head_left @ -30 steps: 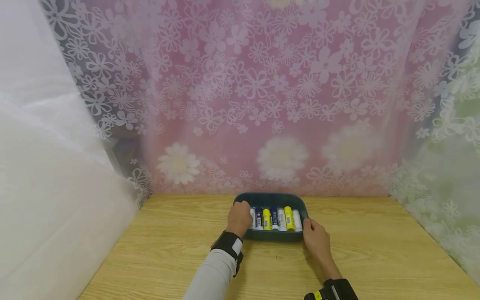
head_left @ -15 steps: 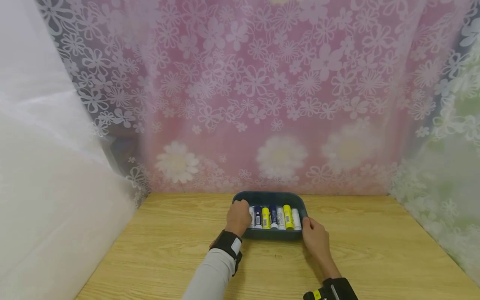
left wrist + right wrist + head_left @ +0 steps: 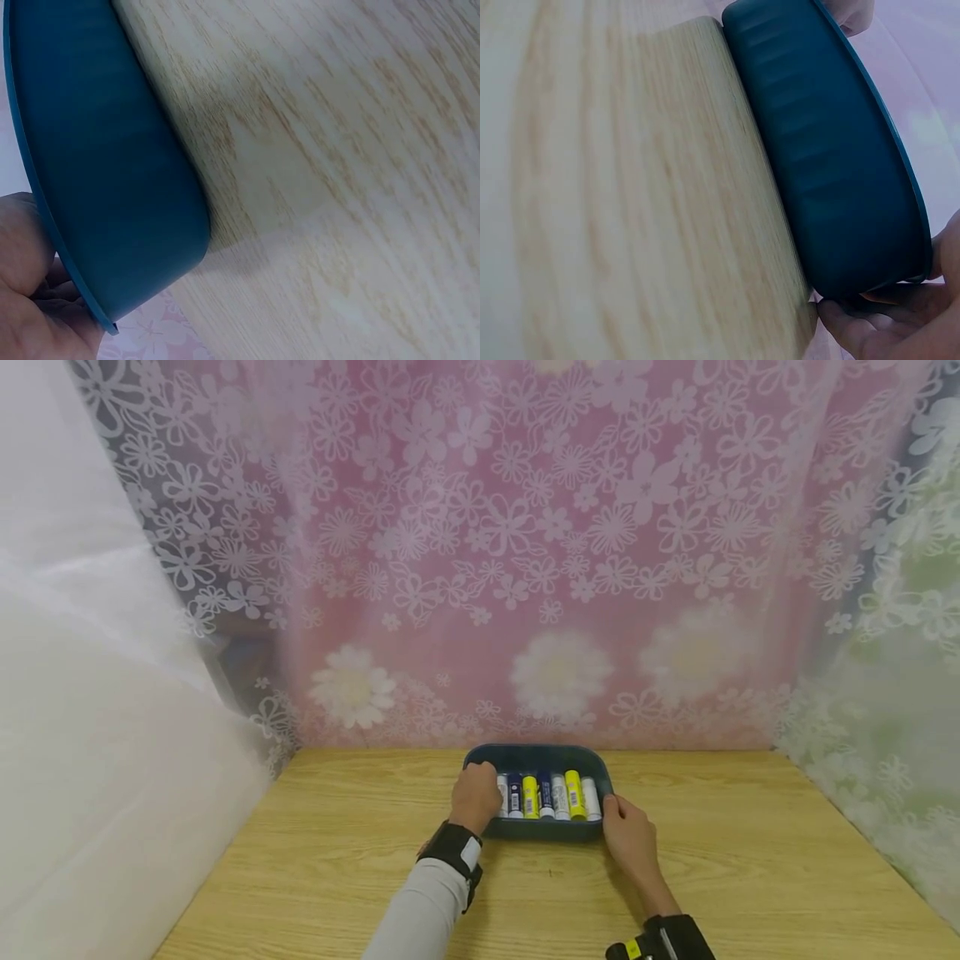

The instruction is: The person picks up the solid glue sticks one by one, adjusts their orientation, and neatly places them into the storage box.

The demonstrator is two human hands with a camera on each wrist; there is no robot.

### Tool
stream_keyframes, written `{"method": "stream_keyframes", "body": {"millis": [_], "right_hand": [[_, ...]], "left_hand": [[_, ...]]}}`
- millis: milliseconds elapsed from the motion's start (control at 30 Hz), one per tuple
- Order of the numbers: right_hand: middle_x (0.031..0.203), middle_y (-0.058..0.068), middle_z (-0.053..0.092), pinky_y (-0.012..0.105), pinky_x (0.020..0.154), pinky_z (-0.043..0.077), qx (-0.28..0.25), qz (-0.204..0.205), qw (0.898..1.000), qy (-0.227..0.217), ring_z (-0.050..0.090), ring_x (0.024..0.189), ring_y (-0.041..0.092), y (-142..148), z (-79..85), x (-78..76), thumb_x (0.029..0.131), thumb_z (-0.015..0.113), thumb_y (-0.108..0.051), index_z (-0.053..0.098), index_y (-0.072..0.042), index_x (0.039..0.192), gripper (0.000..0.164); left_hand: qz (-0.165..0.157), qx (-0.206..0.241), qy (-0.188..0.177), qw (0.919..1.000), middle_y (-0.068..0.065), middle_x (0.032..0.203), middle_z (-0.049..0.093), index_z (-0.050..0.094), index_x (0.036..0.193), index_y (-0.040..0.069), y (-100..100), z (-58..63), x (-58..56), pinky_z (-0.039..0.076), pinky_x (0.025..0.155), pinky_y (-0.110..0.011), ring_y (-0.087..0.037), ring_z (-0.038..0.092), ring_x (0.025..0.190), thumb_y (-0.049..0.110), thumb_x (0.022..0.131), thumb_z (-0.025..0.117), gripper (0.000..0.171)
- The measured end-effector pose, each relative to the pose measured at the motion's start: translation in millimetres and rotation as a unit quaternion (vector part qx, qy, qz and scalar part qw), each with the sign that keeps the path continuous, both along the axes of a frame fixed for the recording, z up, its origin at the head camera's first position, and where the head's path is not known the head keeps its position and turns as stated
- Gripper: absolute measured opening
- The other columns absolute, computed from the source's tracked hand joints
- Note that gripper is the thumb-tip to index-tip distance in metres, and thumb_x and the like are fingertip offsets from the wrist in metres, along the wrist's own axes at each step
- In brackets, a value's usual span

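Note:
A dark teal plastic tray (image 3: 538, 832) sits at the back of the wooden table. Inside it lies a row of capped tubes that look like glue sticks (image 3: 546, 797), in white, navy and yellow. My left hand (image 3: 476, 797) grips the tray's left end, hiding part of the leftmost tube; in the left wrist view its thumb and curled fingers pinch the rim. My right hand (image 3: 632, 837) holds the right front corner. In the right wrist view, fingers (image 3: 847, 330) of that hand reach low against the tray's end wall, while others are at the rim.
The light wooden table (image 3: 337, 860) extends around the tray on both sides and in front. Close behind the tray hangs a pink flowered curtain (image 3: 450, 610). White sheeting (image 3: 112, 710) borders the left side, and a flowered sheet (image 3: 885, 727) borders the right.

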State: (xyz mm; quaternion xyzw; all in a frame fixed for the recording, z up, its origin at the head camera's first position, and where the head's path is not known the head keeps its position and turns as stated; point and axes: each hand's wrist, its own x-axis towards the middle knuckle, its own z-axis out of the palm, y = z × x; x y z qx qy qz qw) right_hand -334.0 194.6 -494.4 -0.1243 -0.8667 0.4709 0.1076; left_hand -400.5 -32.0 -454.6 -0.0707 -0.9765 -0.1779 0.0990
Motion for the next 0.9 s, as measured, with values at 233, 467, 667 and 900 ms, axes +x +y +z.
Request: {"method": "stream_keyframes", "body": {"millis": [233, 467, 667, 900], "right_hand": [[0.148, 0.027, 0.05, 0.063, 0.112, 0.037, -0.007, 0.006, 1.0, -0.008, 0.045, 0.139, 0.048, -0.6, -1.5, 0.2, 0.109, 0.033, -0.038, 0.052, -0.001, 0.146, 0.056], [0.145, 0.027, 0.052, 0.064, 0.11, 0.039, -0.003, 0.002, 1.0, -0.006, 0.046, 0.137, 0.049, -1.9, -3.5, 2.6, 0.109, 0.034, -0.036, 0.053, -0.001, 0.145, 0.054], [0.146, 0.027, 0.052, 0.064, 0.111, 0.038, -0.001, -0.001, 1.0, -0.006, 0.046, 0.137, 0.049, -1.3, -1.9, 1.8, 0.109, 0.034, -0.037, 0.053, -0.001, 0.145, 0.054], [0.146, 0.028, 0.051, 0.064, 0.111, 0.038, 0.003, 0.004, 1.0, -0.007, 0.045, 0.138, 0.049, -1.1, 0.9, 0.3, 0.109, 0.032, -0.037, 0.051, 0.001, 0.146, 0.055]], "left_hand": [[0.003, -0.006, 0.005, 1.0, -0.016, 0.084, 0.072, 0.072, 0.087, -0.001, -0.5, -2.8, 1.1, 0.06, 0.063, -0.043, -0.034, 0.073, 0.081, 0.004, 0.087, 0.073, 0.005], [-0.001, -0.018, 0.011, 0.9998, -0.017, 0.085, 0.071, 0.071, 0.085, 0.0, -0.5, -6.2, 4.5, 0.06, 0.063, -0.044, -0.035, 0.072, 0.081, 0.003, 0.087, 0.072, 0.004], [-0.009, 0.008, 0.06, 0.9981, -0.018, 0.079, 0.07, 0.07, 0.083, -0.001, -1.1, -3.6, 8.3, 0.059, 0.057, -0.042, -0.034, 0.072, 0.075, 0.0, 0.087, 0.07, 0.004], [0.014, 0.084, 0.237, 0.9679, -0.017, 0.08, 0.072, 0.071, 0.092, -0.003, -11.6, -6.6, 9.6, 0.058, 0.055, -0.043, -0.033, 0.073, 0.071, -0.003, 0.085, 0.065, 0.009]]}}
